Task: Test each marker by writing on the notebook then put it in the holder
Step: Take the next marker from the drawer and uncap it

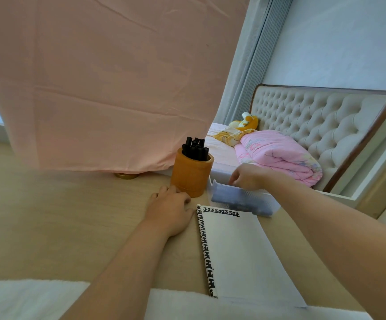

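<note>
An orange-brown cylindrical holder [191, 175] stands on the wooden table [60, 215] with several black markers [195, 148] upright in it. An open notebook [238, 252] with a blank white page and a black-and-white patterned edge lies in front of me. Behind it sits a translucent plastic box [240, 200]. My left hand [170, 209] rests flat on the table, its fingers touching the holder's base. My right hand [248, 176] reaches down into the box; its fingertips are hidden and I cannot tell whether they hold anything.
A pink cloth [106, 84] hangs behind the table. To the right is a bed with a tufted headboard [314, 121], a folded pink quilt [279, 153] and a yellow plush toy [247, 122]. A gold lid [126, 176] lies under the cloth's hem.
</note>
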A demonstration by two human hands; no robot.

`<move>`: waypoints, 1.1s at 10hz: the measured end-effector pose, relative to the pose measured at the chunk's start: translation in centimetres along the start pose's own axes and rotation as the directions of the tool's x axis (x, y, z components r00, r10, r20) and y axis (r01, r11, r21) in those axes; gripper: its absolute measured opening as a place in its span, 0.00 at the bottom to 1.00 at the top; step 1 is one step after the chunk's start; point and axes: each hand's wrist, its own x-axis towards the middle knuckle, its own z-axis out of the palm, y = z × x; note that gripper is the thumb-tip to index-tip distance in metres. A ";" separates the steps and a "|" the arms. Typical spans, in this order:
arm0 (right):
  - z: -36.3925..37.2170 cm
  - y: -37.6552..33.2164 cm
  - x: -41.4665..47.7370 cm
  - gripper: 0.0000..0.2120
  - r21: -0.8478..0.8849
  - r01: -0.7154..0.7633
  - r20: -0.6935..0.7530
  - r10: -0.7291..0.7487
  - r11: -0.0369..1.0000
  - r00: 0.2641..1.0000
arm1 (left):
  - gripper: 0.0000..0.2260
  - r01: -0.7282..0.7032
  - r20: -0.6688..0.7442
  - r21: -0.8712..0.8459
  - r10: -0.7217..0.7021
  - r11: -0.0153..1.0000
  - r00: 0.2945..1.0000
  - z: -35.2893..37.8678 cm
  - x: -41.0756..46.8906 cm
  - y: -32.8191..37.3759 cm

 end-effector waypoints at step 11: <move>-1.0 1.4 -5.2 0.10 0.099 0.262 -0.388 -0.205 0.960 0.899 | 0.14 -0.177 -0.317 -0.133 0.128 0.975 0.940 -0.8 0.1 1.9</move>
